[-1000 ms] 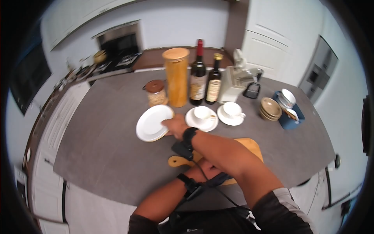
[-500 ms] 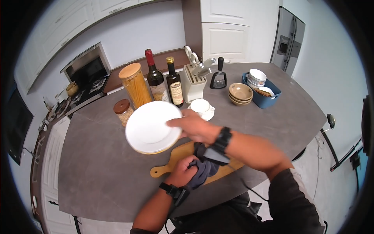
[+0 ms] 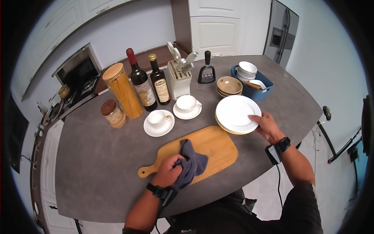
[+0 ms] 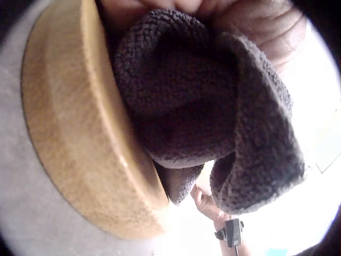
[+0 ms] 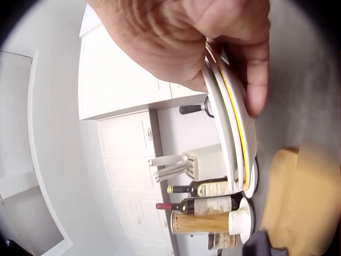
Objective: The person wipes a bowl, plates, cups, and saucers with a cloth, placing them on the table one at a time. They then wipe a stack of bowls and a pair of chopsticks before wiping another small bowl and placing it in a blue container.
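Observation:
My right hand (image 3: 269, 128) grips a stack of white plates (image 3: 235, 113) by the near right edge, thumb on top and fingers underneath. Seen edge-on in the right wrist view, the stacked plates (image 5: 230, 114) include a yellow-edged one. They overlap the brown bowls' front in the head view. My left hand (image 3: 166, 173) holds a bunched dark grey cloth (image 3: 196, 163) on the wooden cutting board (image 3: 220, 150). Close up in the left wrist view, the cloth (image 4: 181, 90) bulges in folds beside the board's edge (image 4: 80, 122).
Two white cups on saucers (image 3: 158, 132) stand behind the board. Further back are a grain jar (image 3: 113, 114), a spaghetti canister (image 3: 124, 93), two dark bottles (image 3: 160, 87), a knife block (image 3: 179, 80) and a black-handled tool (image 3: 207, 68). Brown bowls (image 3: 229, 85) stand beside a blue bin (image 3: 265, 91).
My right hand has lifted the plates from the left of the cups and carried them rightward, across to the bowls. The left hand stays on the cloth. The head view has turned.

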Demonstrator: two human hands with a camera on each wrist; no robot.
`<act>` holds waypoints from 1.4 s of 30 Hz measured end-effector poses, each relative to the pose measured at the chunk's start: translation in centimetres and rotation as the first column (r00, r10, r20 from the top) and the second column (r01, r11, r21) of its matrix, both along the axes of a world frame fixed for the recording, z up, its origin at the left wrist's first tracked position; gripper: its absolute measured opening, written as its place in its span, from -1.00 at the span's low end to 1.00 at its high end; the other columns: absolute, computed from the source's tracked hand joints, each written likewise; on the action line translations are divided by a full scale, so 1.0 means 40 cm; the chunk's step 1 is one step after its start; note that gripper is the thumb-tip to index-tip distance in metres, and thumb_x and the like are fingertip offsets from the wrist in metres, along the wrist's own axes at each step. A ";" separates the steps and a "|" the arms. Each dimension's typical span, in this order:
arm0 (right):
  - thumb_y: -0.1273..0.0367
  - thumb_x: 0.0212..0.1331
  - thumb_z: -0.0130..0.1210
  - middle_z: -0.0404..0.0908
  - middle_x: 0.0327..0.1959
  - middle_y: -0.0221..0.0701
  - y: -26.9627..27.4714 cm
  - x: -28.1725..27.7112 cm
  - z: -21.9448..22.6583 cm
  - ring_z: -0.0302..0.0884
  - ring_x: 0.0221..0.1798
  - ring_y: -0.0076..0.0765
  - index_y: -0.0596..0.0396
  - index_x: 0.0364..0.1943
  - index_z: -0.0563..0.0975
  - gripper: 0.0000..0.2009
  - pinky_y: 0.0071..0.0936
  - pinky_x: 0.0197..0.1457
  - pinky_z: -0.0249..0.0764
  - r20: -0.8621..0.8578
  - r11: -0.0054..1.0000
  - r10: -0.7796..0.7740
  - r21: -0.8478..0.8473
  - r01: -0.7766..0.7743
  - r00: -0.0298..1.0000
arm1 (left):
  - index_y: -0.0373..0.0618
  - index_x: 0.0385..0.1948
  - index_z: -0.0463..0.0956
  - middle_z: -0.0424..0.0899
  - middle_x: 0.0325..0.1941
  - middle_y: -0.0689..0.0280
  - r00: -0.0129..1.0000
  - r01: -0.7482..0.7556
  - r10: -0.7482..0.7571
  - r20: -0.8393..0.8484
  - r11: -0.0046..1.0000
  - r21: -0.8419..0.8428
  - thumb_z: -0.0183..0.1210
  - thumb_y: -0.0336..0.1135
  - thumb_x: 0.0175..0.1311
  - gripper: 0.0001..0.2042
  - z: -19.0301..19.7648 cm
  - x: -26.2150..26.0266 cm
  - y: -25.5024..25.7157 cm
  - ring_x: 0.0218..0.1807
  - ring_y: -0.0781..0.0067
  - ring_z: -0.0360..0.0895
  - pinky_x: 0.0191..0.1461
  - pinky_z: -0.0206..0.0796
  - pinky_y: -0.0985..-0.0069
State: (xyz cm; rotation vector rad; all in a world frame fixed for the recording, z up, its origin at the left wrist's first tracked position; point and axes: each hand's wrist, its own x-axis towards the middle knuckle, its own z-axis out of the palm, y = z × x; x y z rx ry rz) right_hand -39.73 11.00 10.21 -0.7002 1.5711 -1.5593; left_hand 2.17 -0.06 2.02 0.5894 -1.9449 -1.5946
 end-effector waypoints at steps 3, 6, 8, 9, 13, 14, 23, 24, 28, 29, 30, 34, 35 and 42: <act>0.43 0.44 0.26 0.65 0.12 0.15 0.021 -0.040 -0.021 0.83 0.01 0.00 0.61 0.27 0.27 -0.45 -0.19 0.01 0.85 -0.018 0.993 -0.078 0.083 0.080 0.997 | -0.26 -0.15 0.63 0.66 -0.31 0.44 0.999 -0.036 0.037 -0.020 0.998 0.048 0.15 -0.45 0.48 -0.89 -0.005 -0.005 0.002 -0.26 0.71 0.52 -0.13 0.42 0.61; 0.44 0.45 0.25 0.65 0.10 0.16 0.027 -0.078 -0.067 0.83 0.01 0.01 0.64 0.26 0.27 -0.46 -0.16 0.00 0.86 0.014 0.990 -0.116 0.082 0.115 0.993 | -0.26 -0.15 0.62 0.66 -0.30 0.44 0.999 -0.033 0.034 -0.026 0.999 0.043 0.14 -0.45 0.48 -0.89 -0.003 -0.004 0.002 -0.25 0.71 0.53 -0.13 0.42 0.61; 0.44 0.45 0.25 0.68 0.07 0.10 0.027 -0.099 -0.095 0.84 -0.03 -0.04 0.61 0.24 0.30 -0.49 -0.19 -0.04 0.86 0.033 0.987 -0.140 0.086 0.137 0.990 | -0.26 -0.15 0.62 0.66 -0.30 0.44 0.999 -0.030 0.031 -0.032 0.999 0.036 0.14 -0.45 0.48 -0.89 -0.007 -0.006 0.001 -0.25 0.71 0.53 -0.13 0.42 0.61; 0.44 0.45 0.25 0.68 0.07 0.10 0.027 -0.107 -0.105 0.84 -0.03 -0.04 0.61 0.24 0.30 -0.49 -0.19 -0.04 0.86 0.035 0.987 -0.141 0.087 0.138 0.989 | -0.26 -0.14 0.62 0.66 -0.29 0.44 0.999 -0.030 0.031 -0.042 0.999 0.029 0.14 -0.45 0.49 -0.89 -0.009 -0.006 0.000 -0.25 0.71 0.53 -0.12 0.42 0.62; 0.44 0.45 0.26 0.72 0.01 0.00 0.020 -0.120 -0.125 0.84 -0.08 -0.12 0.57 0.21 0.37 -0.54 -0.26 -0.08 0.86 0.008 0.983 -0.150 0.110 0.148 0.989 | -0.25 -0.14 0.62 0.66 -0.29 0.44 0.998 -0.027 0.030 -0.050 0.997 0.073 0.13 -0.44 0.49 -0.89 -0.008 -0.004 0.003 -0.24 0.71 0.53 -0.12 0.42 0.62; 0.44 0.44 0.26 0.72 0.00 -0.02 0.017 -0.121 -0.127 0.84 -0.09 -0.15 0.56 0.19 0.39 -0.55 -0.28 -0.09 0.86 -0.001 0.978 -0.169 0.127 0.168 0.986 | -0.25 -0.14 0.62 0.66 -0.28 0.44 0.999 -0.025 0.028 -0.046 0.997 0.076 0.13 -0.44 0.49 -0.89 -0.008 -0.004 0.003 -0.24 0.72 0.53 -0.12 0.42 0.62; 0.43 0.43 0.29 0.74 -0.02 -0.03 -0.020 -0.146 -0.150 0.83 -0.10 -0.17 0.59 0.18 0.42 -0.54 -0.32 -0.15 0.81 -0.005 0.970 -0.189 0.156 0.187 0.982 | -0.26 -0.13 0.63 0.67 -0.29 0.44 0.999 -0.004 0.008 -0.049 0.996 0.088 0.13 -0.45 0.49 -0.88 -0.006 -0.002 0.003 -0.24 0.72 0.54 -0.11 0.43 0.62; 0.43 0.43 0.29 0.74 -0.02 -0.03 -0.026 -0.155 -0.155 0.83 -0.10 -0.17 0.59 0.18 0.42 -0.54 -0.32 -0.15 0.81 -0.006 0.970 -0.189 0.155 0.188 0.982 | -0.26 -0.13 0.63 0.67 -0.29 0.44 0.999 -0.004 0.008 -0.048 0.996 0.086 0.13 -0.45 0.49 -0.88 -0.004 -0.003 0.004 -0.24 0.71 0.54 -0.11 0.43 0.62; 0.43 0.39 0.33 0.75 -0.04 -0.02 -0.047 -0.172 -0.154 0.83 -0.13 -0.14 0.65 0.16 0.47 -0.52 -0.31 -0.15 0.82 -0.064 0.966 -0.147 0.203 0.157 0.987 | -0.26 -0.13 0.63 0.68 -0.29 0.43 0.999 -0.005 0.008 -0.042 0.998 0.065 0.13 -0.45 0.49 -0.88 0.001 0.000 0.005 -0.23 0.71 0.55 -0.10 0.44 0.61; 0.42 0.37 0.35 0.76 -0.05 -0.01 -0.051 -0.171 -0.149 0.83 -0.14 -0.13 0.66 0.15 0.49 -0.52 -0.31 -0.17 0.82 -0.092 0.962 -0.148 0.216 0.165 0.985 | -0.27 -0.13 0.63 0.68 -0.29 0.42 0.999 -0.008 0.009 -0.031 0.999 0.038 0.14 -0.45 0.49 -0.88 0.006 0.000 0.006 -0.23 0.70 0.55 -0.10 0.44 0.61; 0.42 0.37 0.35 0.76 -0.05 -0.01 -0.053 -0.177 -0.148 0.83 -0.14 -0.13 0.66 0.15 0.49 -0.52 -0.31 -0.17 0.82 -0.094 0.963 -0.147 0.216 0.164 0.985 | -0.27 -0.13 0.63 0.69 -0.28 0.41 1.000 -0.010 0.010 -0.021 1.000 0.011 0.14 -0.45 0.49 -0.88 0.010 0.000 0.007 -0.23 0.70 0.56 -0.09 0.45 0.60; 0.42 0.31 0.41 0.76 -0.09 0.00 -0.055 -0.198 -0.137 0.83 -0.17 -0.09 0.68 0.07 0.54 -0.53 -0.28 -0.29 0.86 -0.206 0.944 -0.075 0.300 0.136 0.976 | -0.28 -0.13 0.62 0.70 -0.29 0.39 0.999 -0.013 0.013 -0.032 1.000 -0.008 0.15 -0.45 0.49 -0.88 0.004 -0.001 0.006 -0.22 0.69 0.57 -0.09 0.45 0.59; 0.42 0.29 0.43 0.76 -0.11 0.00 -0.055 -0.194 -0.127 0.83 -0.17 -0.08 0.69 0.03 0.56 -0.54 -0.27 -0.33 0.86 -0.253 0.928 -0.053 0.344 0.141 0.966 | -0.28 -0.13 0.63 0.70 -0.29 0.39 0.999 -0.004 0.005 -0.038 1.000 0.024 0.15 -0.45 0.48 -0.89 -0.002 -0.001 0.004 -0.23 0.68 0.57 -0.09 0.46 0.59; 0.35 0.25 0.49 0.69 -0.08 0.00 -0.057 -0.170 -0.092 0.81 -0.19 -0.09 0.68 0.05 0.51 -0.44 -0.31 -0.31 0.89 -0.325 0.888 -0.021 0.429 0.167 0.945 | -0.27 -0.14 0.63 0.70 -0.31 0.40 0.998 -0.001 0.002 -0.057 1.000 0.014 0.15 -0.47 0.48 -0.89 -0.008 -0.002 0.002 -0.25 0.69 0.57 -0.13 0.46 0.59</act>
